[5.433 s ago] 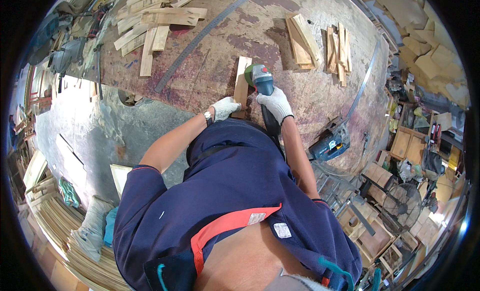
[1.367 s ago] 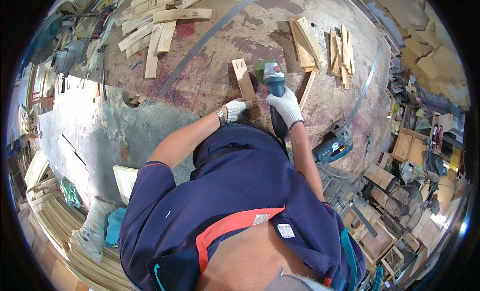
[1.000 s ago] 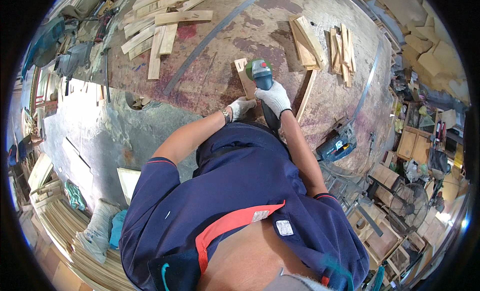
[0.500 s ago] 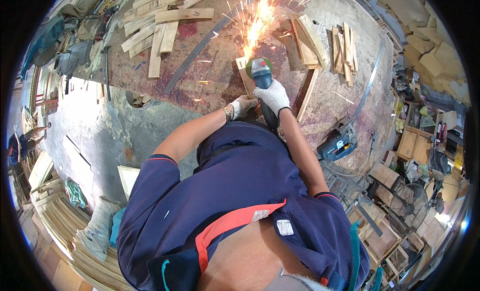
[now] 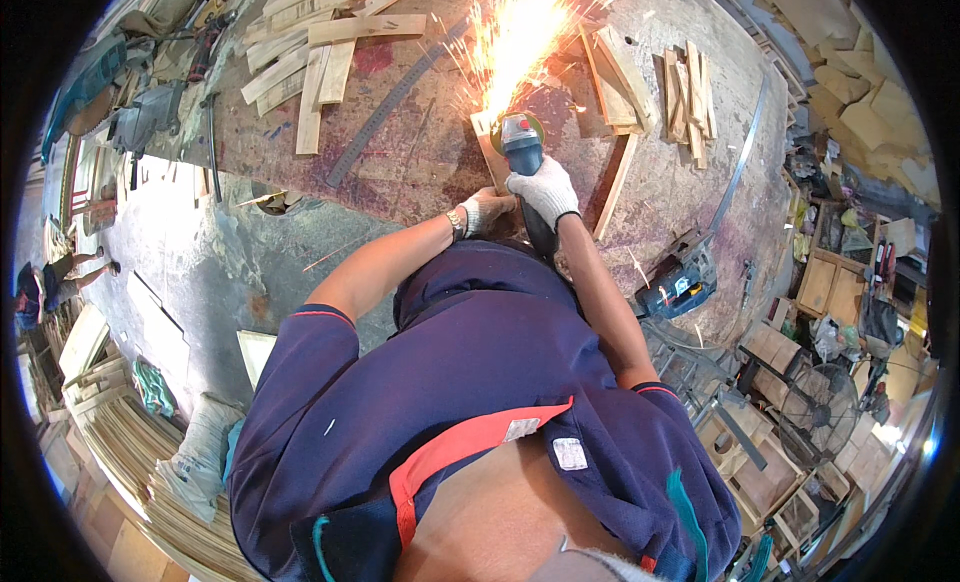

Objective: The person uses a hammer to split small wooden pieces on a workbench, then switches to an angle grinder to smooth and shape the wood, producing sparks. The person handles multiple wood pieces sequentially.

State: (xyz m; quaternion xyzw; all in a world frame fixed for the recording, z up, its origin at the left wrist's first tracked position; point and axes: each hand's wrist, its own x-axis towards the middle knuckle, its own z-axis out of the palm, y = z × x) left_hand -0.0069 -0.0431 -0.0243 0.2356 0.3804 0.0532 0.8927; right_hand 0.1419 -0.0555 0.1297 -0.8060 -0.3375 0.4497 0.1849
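In a white knit glove, my right hand [image 5: 547,190] is wrapped round the body of a blue and black angle grinder [image 5: 523,154]. Its disc, half hidden by the grinder's head, meets the far end of a narrow wood strip [image 5: 491,160]. A bright fan of sparks [image 5: 516,47] sprays away from that spot. My left hand [image 5: 487,212], gloved too with a watch at the wrist, is closed on the near end of the strip, close to my waist. Whatever metal is throwing the sparks is lost in the glare.
Wood strips [image 5: 335,67] lie at the far left beside a steel ruler [image 5: 385,114]. More boards [image 5: 622,82] and short strips [image 5: 690,102] sit to the right. A blue power tool [image 5: 680,282] rests near the right table edge. Another person [image 5: 60,277] is at the far left.
The spray of sparks has grown wider and brighter, with stray sparks landing farther off. Both hands and the grinder stay almost in place. The person at far left has shifted slightly.
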